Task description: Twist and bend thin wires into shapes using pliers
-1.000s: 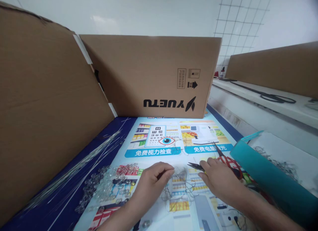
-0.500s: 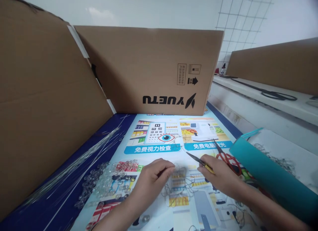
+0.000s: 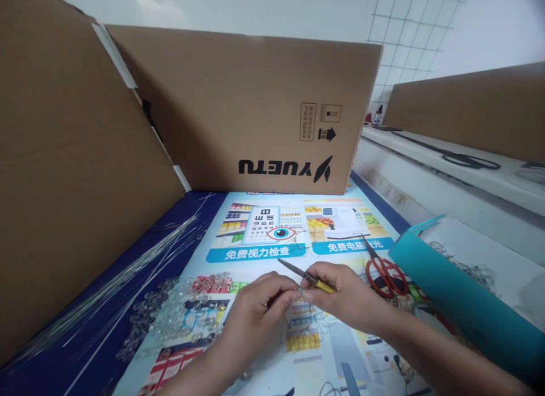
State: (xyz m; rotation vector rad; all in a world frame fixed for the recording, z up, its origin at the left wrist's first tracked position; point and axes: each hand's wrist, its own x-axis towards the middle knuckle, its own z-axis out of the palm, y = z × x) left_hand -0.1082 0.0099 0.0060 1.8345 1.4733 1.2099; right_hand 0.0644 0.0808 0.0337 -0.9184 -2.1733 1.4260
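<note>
My left hand (image 3: 264,305) pinches with thumb and forefinger what looks like a thin wire (image 3: 301,297), its loops hanging below my fingertips. Meeting it from the right, my right hand (image 3: 336,288) grips a pointed tool (image 3: 304,272) with a dark tip and a yellow handle, tip angled up and left. The fingertips of both hands are close together and may touch the same wire; the exact contact is too small to make out. Left of my left hand, many clear round beads (image 3: 200,305) lie spread on the printed sheet.
Red-handled scissors (image 3: 385,276) lie beyond my right forearm, beside a teal box (image 3: 460,294) with wire pieces in it. Long thin wires (image 3: 131,282) lie at left on the blue cloth. Cardboard panels (image 3: 204,112) stand behind and at left. Loose wire loops lie below my hands.
My right hand has moved left and in to my left hand, bringing the yellow-handled tool along. The left hand keeps its pinch. The view has shifted slightly.
</note>
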